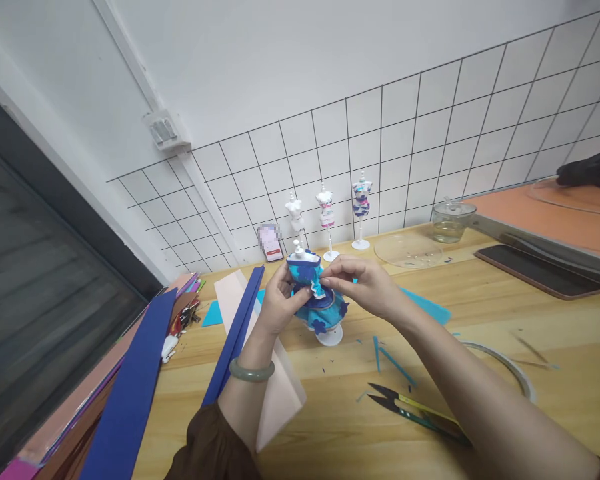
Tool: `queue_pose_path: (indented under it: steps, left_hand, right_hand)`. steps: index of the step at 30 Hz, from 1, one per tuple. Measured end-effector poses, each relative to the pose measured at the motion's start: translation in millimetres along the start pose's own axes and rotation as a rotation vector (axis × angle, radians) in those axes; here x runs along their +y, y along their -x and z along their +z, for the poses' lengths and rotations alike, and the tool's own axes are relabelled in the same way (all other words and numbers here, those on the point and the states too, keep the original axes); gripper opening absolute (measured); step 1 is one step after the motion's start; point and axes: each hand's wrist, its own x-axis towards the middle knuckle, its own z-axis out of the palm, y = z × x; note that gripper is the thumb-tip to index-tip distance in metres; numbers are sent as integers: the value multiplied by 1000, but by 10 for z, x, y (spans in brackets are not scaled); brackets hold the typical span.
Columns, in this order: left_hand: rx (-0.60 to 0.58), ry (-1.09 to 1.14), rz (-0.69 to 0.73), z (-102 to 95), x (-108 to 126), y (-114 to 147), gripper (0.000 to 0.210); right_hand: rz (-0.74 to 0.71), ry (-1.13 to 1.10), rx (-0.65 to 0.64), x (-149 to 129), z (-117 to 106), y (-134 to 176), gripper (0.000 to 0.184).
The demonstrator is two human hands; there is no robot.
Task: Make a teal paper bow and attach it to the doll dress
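A miniature dress-form mannequin [299, 248] stands on a white round base in front of me, wearing a blue dress [307, 272] with dark blue trim and dark blue flower shapes on its skirt. My left hand [280, 303] is closed around its left side, thumb pressed on the front at the waist. From the right, my right hand [363, 283] pinches the edge of a light blue ruffled strip [318, 287] with white edges, which lies against the bodice. The fingertips cover part of that strip. Thread snips [410, 407] lie on the table below my right forearm.
Three small mannequins [325, 207] stand at the back by the wall grid, beside a propped phone [270, 243]. A glass cup [449, 223] and a dark phone [537, 270] are at right. Blue strips [130, 393], pale sheets [280, 400] and a tape ring [523, 377] lie around.
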Motion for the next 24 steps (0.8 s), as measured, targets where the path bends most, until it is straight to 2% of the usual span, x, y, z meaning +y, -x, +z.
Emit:
queue_pose_path:
  steps: [7,14,24]
  left_hand:
    - [-10,3,-15,-6,6,4,36]
    - [-13,11,23,-20,-23,4,36]
    - [-3,-11,18,3,-6,5,36]
  right_hand:
    - [4,-63,-4,62,32,-15,11]
    - [77,-220,-19,95,46,0,15]
    - [98,-225,0,94,68,-2,17]
